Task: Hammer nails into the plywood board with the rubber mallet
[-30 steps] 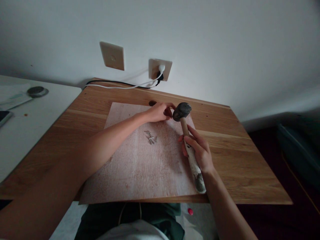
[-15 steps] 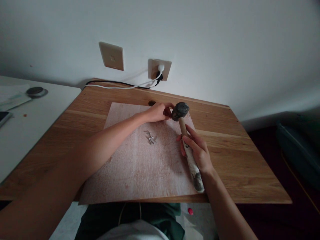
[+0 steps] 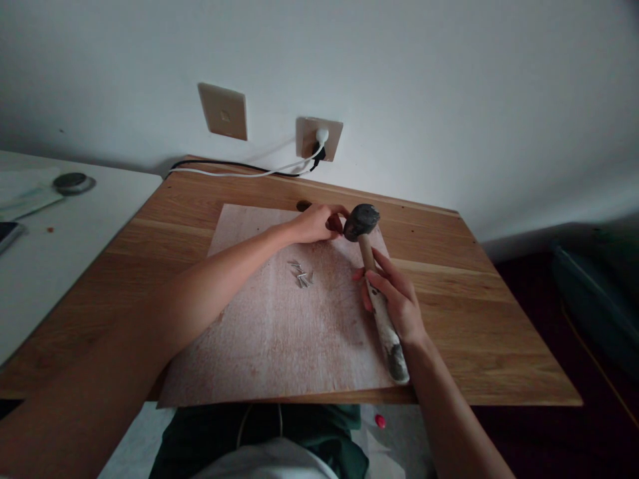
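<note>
My right hand point(image 3: 397, 299) is wrapped round the wooden handle point(image 3: 380, 313) of a hammer with a dark, blunt head point(image 3: 361, 222); the handle's lower end is stained white and black. The head is raised close to the right of my left hand point(image 3: 319, 223). The fingers of that left hand are curled and pinched near the far right part of a thin, pale reddish board point(image 3: 279, 346). What the pinch holds, if anything, is hidden. Several loose nails point(image 3: 301, 274) lie in a small pile on the board, nearer to me than the left hand.
The board lies on a wooden table point(image 3: 474, 319) against a white wall. Black and white cables point(image 3: 239, 170) run along the back edge to a socket point(image 3: 329, 138). A white table point(image 3: 44, 266) with a dark round object point(image 3: 72, 183) adjoins on the left. Something small and red point(image 3: 380, 421) is on the floor.
The hammer head has shifted very slightly to the right. My left hand and the nails have stayed in place.
</note>
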`<move>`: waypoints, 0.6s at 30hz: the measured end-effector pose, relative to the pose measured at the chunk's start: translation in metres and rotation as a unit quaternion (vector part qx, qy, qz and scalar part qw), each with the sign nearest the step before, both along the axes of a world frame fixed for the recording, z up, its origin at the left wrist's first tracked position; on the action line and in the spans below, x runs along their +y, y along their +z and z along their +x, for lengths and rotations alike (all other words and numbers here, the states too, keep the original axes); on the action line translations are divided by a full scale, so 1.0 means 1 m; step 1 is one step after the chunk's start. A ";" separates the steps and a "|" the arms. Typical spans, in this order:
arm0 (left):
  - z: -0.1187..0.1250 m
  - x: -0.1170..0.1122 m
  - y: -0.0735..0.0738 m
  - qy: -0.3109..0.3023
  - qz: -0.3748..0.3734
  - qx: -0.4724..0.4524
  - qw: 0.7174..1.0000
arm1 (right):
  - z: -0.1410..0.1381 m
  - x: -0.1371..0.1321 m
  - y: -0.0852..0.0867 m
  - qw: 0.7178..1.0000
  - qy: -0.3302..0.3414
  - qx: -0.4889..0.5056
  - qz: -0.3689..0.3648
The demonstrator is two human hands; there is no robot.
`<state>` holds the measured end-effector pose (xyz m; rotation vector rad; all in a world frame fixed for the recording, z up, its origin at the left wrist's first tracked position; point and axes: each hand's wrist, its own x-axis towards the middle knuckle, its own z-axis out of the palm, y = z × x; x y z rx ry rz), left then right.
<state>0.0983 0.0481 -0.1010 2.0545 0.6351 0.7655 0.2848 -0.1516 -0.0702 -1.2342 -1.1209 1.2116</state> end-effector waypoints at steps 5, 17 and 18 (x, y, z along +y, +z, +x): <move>-0.001 0.001 0.000 -0.004 -0.006 0.000 1.000 | 0.001 0.000 -0.001 1.000 -0.003 -0.009 0.007; -0.001 -0.001 0.002 0.005 -0.002 0.005 1.000 | 0.001 -0.002 0.002 1.000 0.004 -0.024 -0.006; -0.001 -0.001 0.002 0.005 0.001 0.005 1.000 | 0.001 -0.001 0.002 1.000 0.002 -0.023 -0.007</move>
